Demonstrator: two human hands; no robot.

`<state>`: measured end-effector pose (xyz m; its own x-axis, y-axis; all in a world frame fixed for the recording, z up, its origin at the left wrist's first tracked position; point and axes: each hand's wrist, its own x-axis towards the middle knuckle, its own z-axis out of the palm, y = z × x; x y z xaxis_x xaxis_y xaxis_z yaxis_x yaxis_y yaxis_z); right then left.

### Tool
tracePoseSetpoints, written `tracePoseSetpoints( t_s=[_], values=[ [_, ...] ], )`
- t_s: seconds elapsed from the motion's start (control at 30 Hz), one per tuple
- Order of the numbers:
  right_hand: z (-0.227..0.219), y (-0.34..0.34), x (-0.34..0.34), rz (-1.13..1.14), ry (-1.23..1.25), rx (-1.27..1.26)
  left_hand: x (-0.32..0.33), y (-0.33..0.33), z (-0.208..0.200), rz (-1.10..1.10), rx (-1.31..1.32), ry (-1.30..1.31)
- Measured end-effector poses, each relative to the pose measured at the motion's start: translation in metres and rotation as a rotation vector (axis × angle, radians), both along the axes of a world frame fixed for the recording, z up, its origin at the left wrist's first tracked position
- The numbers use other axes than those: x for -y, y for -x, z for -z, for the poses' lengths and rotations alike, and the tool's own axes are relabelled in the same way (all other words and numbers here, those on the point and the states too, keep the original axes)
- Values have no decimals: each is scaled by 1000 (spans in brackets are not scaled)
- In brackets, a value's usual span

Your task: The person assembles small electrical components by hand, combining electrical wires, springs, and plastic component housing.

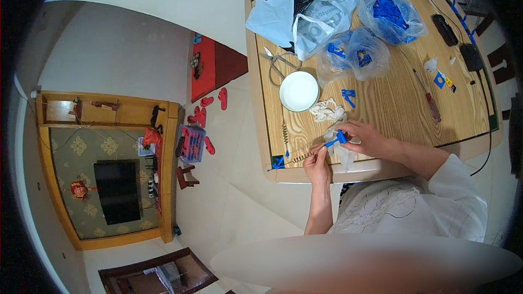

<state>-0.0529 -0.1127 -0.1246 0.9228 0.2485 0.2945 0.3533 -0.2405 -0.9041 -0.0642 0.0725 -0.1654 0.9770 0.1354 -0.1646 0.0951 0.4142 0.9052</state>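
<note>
Near the table's front edge, my right hand pinches a blue plastic clip. Close by on its left, the fingers of my left hand are closed on the end of a dark coiled cord. A thin blue piece bridges the gap between the two hands. By the table corner lies a small blue piece next to the coil's far end. Under my hands is a crumpled whitish sheet, partly hidden. Another blue clip rests beyond my right hand.
A white bowl, scissors and white string lie beyond my hands. Further back stand a light-blue plastic bag and clear bags of blue parts. A screwdriver and black adapter are at right.
</note>
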Motion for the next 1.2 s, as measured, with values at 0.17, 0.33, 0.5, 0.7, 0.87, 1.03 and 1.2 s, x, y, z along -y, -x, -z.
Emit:
tracePoseSetpoints(
  t_s=[0.17,0.33,0.5,0.7,0.87,1.03,1.2],
  values=[
    [8,1,-6,-16,-206,-210,1,0,1,15,25,100],
    [-3,-13,7,-87,-685,-773,5,-4,-17,21,99,162],
    [-2,-18,15,-173,-876,-1002,-2,-12,-22,-5,35,-40],
    [16,-20,18,-294,-945,-1154,5,-25,-57,-7,1,-179],
    [13,-22,14,-325,-893,-1205,5,-34,-63,32,45,-244],
    [12,-23,13,-341,-851,-1225,11,-33,-67,78,75,-259],
    [13,-23,18,-485,-814,-1236,14,-34,-73,73,74,-282]
  ],
)
